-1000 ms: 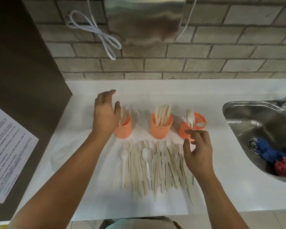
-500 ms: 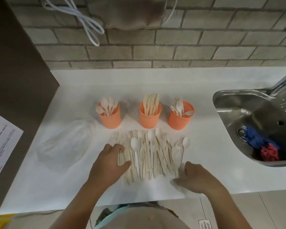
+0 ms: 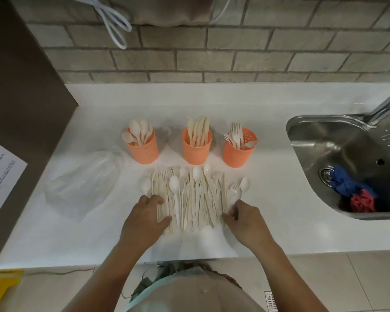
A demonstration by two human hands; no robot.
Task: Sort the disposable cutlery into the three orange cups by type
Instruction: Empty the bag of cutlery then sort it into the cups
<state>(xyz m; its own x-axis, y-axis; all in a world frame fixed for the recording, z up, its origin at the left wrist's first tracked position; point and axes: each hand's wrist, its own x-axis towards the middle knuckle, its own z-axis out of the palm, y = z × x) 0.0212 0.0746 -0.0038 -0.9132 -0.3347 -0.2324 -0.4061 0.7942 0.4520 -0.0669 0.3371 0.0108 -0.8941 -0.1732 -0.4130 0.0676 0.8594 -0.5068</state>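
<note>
a: both hands have dropped from the cups a second ago down to the near end of the cutlery pile (image 3: 194, 199) at the centre of the frame.

b: so the last drop-off looks finished, and i'd say a fresh pick is starting. what are the fingers doing?

a: the left hand (image 3: 145, 218) lies flat on the pile's left edge, fingers loosely spread, thumb against the handles, gripping nothing i can see. the right hand (image 3: 245, 216) has fingers curled at the right edge; whether they pinch a handle, i cannot tell.

b: and the cups?

a: in a row above the pile: the left cup (image 3: 142, 146) holds spoons, the middle cup (image 3: 196, 145) knives, the right cup (image 3: 239, 148) forks. most of the cutlery is not yet sorted.

b: anything in the way?

a: the pieces overlap closely, so lifting one type may drag others. a clear plastic bag (image 3: 81, 185) lies left of the pile, the sink (image 3: 306, 140) with cloths sits at the right, both apart from the work.
</note>
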